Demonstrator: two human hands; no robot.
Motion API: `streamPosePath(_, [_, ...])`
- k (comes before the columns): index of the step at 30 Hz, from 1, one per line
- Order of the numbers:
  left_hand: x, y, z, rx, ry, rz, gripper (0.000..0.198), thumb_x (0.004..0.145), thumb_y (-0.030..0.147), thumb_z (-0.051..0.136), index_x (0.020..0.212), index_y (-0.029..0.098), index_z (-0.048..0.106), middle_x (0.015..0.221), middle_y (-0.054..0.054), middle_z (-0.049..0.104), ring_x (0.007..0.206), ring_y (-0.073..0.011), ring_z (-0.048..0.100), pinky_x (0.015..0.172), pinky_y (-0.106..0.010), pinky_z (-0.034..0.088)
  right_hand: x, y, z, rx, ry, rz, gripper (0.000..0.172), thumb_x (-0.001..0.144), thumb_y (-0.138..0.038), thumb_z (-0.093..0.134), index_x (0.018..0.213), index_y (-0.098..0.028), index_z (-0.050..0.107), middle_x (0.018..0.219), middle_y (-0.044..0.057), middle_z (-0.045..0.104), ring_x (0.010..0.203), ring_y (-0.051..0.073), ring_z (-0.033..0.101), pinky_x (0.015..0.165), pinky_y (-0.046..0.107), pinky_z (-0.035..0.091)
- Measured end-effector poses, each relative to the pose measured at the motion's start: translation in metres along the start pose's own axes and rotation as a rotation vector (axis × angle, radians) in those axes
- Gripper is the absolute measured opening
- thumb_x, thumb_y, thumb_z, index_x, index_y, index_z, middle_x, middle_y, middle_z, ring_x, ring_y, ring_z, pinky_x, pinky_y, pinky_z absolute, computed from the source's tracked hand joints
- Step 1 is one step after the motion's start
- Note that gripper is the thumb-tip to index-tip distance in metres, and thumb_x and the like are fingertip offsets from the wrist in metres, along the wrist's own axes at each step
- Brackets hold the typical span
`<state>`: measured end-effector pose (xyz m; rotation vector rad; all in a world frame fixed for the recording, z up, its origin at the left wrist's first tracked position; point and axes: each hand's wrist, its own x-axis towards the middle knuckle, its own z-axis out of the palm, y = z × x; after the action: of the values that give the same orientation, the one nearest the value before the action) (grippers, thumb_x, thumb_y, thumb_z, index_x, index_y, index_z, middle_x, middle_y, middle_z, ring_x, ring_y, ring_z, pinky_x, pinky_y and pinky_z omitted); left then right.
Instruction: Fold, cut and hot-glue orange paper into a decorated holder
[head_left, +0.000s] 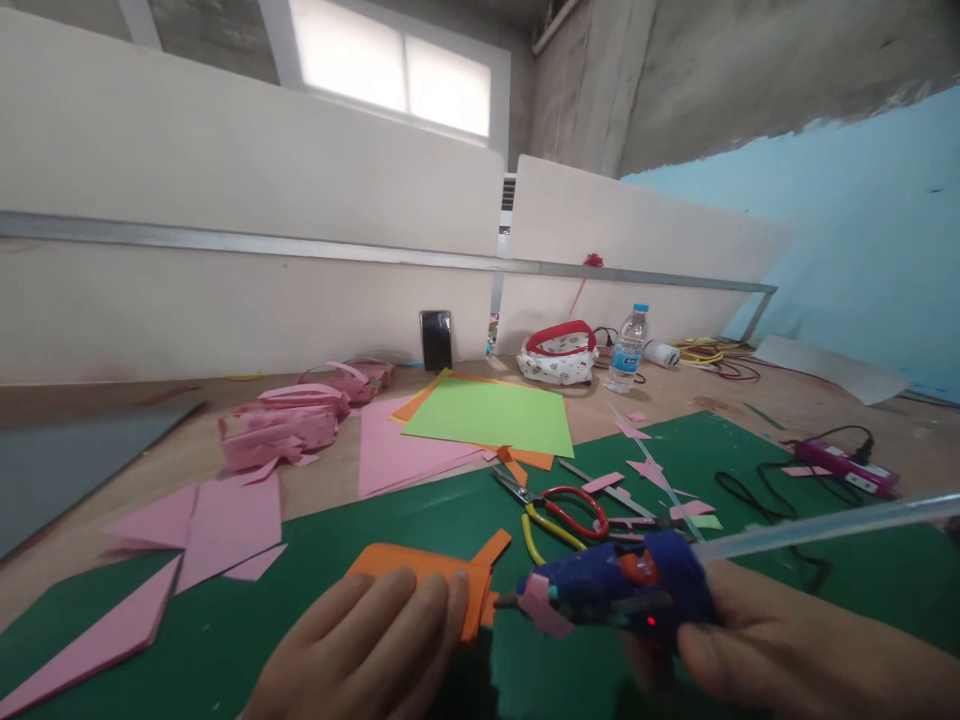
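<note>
My right hand (pixel 780 660) is wrapped round a blue glue gun (pixel 622 592) with a clear glue stick (pixel 825 526) sticking out behind it. Its nozzle points left at the edge of a folded orange paper piece (pixel 442 572), and a small pink scrap (pixel 541 605) sits at the nozzle. My left hand (pixel 364 650) lies flat on the orange piece with fingers stretched out, pressing it onto the green cutting mat (pixel 420 505).
Red and yellow scissors (pixel 559 508) lie just beyond the gun. Pink paper sheets (pixel 217 515), a green sheet (pixel 491 415), pink scraps, a water bottle (pixel 628 350), a pouch (pixel 559 358), a phone (pixel 436 339) and a purple power strip (pixel 847 466) with cables lie on the table.
</note>
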<state>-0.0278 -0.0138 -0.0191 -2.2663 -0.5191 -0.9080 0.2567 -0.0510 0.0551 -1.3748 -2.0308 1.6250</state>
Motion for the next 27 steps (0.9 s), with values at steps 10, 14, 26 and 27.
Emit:
streamPosePath(10, [0.0038,0.0004,-0.0013,0.011,0.025,-0.004,0.031,0.089,0.007,0.032,0.079,0.017,0.059,0.072,0.000,0.062,0.058,-0.0141,0.049,0.056,-0.033,0.032,0.0016,-0.0029,0.0013,-0.022,0.036,0.014,0.044,0.084,-0.060,0.044,0.087,-0.019,0.060,0.069,-0.001,0.038,0.056,0.010,0.031,0.047,0.020,0.027])
streamPosePath(14, [0.0030,0.0014,-0.0001,0.037,0.061,0.011,0.030,0.091,0.010,0.033,0.081,0.017,0.060,0.074,0.000,0.063,0.059,-0.0139,0.051,0.056,-0.033,0.032,0.0029,-0.0096,0.0029,-0.010,0.033,0.007,0.041,0.085,-0.056,0.044,0.085,-0.018,0.060,0.066,-0.002,0.035,0.055,0.009,0.029,0.046,0.019,0.025])
streamPosePath(26, [0.0025,-0.0001,0.0008,0.001,0.040,0.012,0.032,0.090,0.006,0.032,0.078,0.016,0.061,0.071,-0.001,0.065,0.057,-0.0155,0.051,0.055,-0.034,0.032,0.0031,-0.0008,0.0014,0.051,-0.013,-0.001,0.036,0.084,-0.053,0.050,0.093,-0.020,0.062,0.069,-0.003,0.035,0.058,0.008,0.028,0.047,0.017,0.023])
streamPosePath(27, [0.0025,-0.0002,0.0009,0.007,0.041,0.018,0.032,0.090,0.006,0.033,0.080,0.015,0.061,0.070,-0.001,0.065,0.057,-0.0160,0.052,0.055,-0.034,0.032,0.0032,-0.0011,0.0011,0.042,-0.010,0.003,0.036,0.084,-0.053,0.051,0.094,-0.020,0.062,0.069,-0.003,0.035,0.058,0.008,0.028,0.048,0.017,0.024])
